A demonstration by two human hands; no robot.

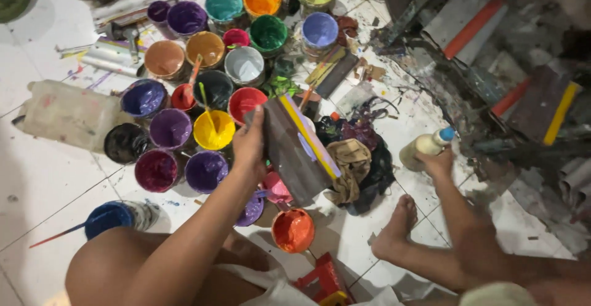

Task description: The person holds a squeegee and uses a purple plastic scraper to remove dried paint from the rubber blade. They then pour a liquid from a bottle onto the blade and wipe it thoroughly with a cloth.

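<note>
My left hand (pixel 249 143) grips a flat wooden squeegee (pixel 295 146) with a yellow and purple-stained edge, holding it tilted above the paint pots. My right hand (pixel 440 161) reaches out to the right and closes around a small cream plastic bottle with a blue cap (pixel 425 146) that lies on the white tiled floor (pixel 43 189). An open pot of yellow paint (pixel 213 130) and a red one (pixel 246 101) sit just left of my left hand. An orange paint pot (pixel 293 229) stands near my knee.
Many open paint pots in purple, teal, green, brown, grey and black crowd the floor at upper left. Stained rags (pixel 354 158) lie in the middle. More squeegees (pixel 468 26) and dirty boards pile up at right. A blue pot with a brush (pixel 108 218) sits at lower left. My bare foot (pixel 394 229) rests on the tiles.
</note>
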